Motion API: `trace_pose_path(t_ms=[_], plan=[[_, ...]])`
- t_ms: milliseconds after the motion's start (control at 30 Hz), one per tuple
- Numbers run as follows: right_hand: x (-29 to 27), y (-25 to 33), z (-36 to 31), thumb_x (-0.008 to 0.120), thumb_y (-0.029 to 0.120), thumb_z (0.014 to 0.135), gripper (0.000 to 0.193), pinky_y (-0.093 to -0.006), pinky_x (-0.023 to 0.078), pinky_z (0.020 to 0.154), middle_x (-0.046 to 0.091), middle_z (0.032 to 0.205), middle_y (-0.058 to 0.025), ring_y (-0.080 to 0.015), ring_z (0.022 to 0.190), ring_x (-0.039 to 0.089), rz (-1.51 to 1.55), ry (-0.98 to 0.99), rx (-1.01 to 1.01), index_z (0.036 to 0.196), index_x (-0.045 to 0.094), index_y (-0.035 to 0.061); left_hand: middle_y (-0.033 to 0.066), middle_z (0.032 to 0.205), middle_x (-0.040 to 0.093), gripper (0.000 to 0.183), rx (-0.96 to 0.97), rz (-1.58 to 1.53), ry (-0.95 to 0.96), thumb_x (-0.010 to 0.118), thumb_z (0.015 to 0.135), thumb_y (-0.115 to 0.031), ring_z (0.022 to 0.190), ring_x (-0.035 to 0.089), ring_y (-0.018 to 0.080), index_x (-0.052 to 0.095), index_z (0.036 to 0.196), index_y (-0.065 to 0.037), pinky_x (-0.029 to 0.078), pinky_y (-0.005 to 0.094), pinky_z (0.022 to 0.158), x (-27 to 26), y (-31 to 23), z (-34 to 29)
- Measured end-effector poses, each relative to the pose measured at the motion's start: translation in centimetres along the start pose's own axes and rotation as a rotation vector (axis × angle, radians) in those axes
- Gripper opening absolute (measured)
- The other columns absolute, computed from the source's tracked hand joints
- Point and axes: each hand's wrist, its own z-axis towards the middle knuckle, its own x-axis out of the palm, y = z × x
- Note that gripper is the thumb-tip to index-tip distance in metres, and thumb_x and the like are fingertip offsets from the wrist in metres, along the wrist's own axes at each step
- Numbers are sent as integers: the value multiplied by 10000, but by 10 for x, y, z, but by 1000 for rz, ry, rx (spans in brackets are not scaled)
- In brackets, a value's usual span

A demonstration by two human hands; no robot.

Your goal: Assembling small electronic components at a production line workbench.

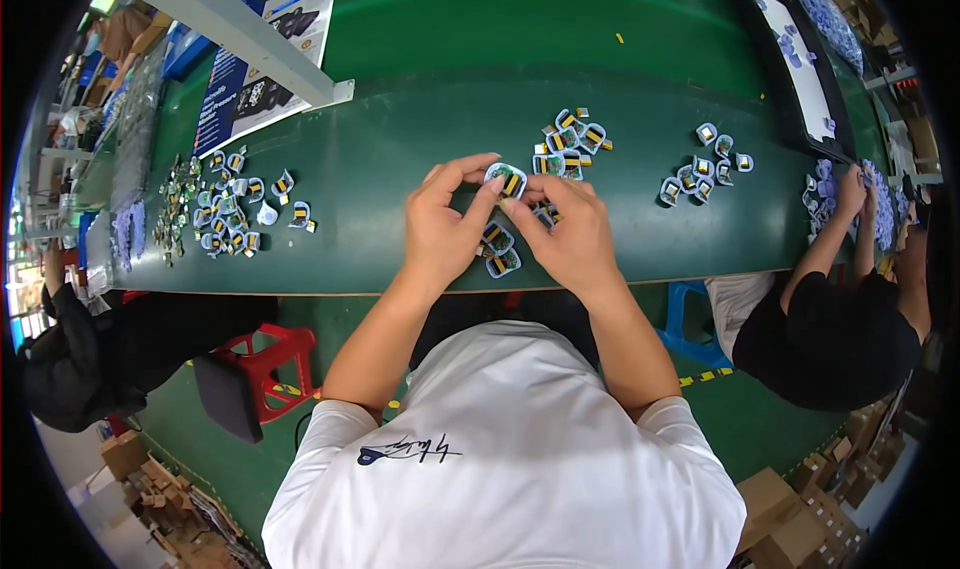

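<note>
Between my two hands is a small pale-blue plastic casing [506, 180] with a green circuit board and a yellow-and-black part inside. My left hand [438, 224] pinches it, thumb on its face and index finger curled behind its top edge. At its right side, the bent fingers and thumb of my right hand [573, 231] close on the edge. Just below, partly covered by my fingers, similar filled casings [503, 262] lie on the green table. A larger heap of filled casings [570, 139] sits beyond my right hand.
More casings [230, 209] lie at the left beside a pile of small circuit boards [176, 209]. Another group of casings [700, 177] is at the right. A metal post [230, 34] stands on the green table [400, 119]. Co-workers sit on both sides; a black-framed tray [800, 59] is far right.
</note>
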Motion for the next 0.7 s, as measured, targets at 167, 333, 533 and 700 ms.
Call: trace_pose_path(t_ms=[167, 333, 533, 700], plan=[[2, -8, 2, 802, 109, 859, 199, -414, 486, 881, 749, 871, -75, -282, 828, 698, -285, -138, -215, 1036, 740, 43, 86, 954, 788, 226, 47, 67, 50, 773, 927, -83, 859, 730, 182, 760, 1149, -39, 567, 328, 778, 0, 2, -7], [-1, -10, -1, 776, 69, 859, 201, -431, 493, 893, 749, 947, -71, -286, 879, 694, -329, -110, -318, 1054, 742, 40, 64, 918, 792, 199, -300, -113, 224, 783, 922, -41, 864, 717, 98, 770, 1112, 17, 573, 275, 820, -6, 5, -17], [4, -1, -11, 768, 73, 867, 283, -445, 499, 1007, 694, 1276, -119, -333, 1162, 652, -149, -42, -212, 1149, 752, 50, 113, 909, 801, 156, -125, -19, 202, 755, 928, -41, 846, 769, 168, 777, 1075, 7, 589, 294, 770, -12, 3, -21], [-2, 13, -14, 766, 53, 811, 326, -516, 426, 1151, 632, 1423, -186, -425, 1369, 543, 160, 71, -357, 1135, 801, 61, 134, 1002, 805, 169, -79, -21, 202, 733, 927, -12, 888, 783, 223, 768, 1092, 6, 597, 322, 797, -14, 5, -26]])
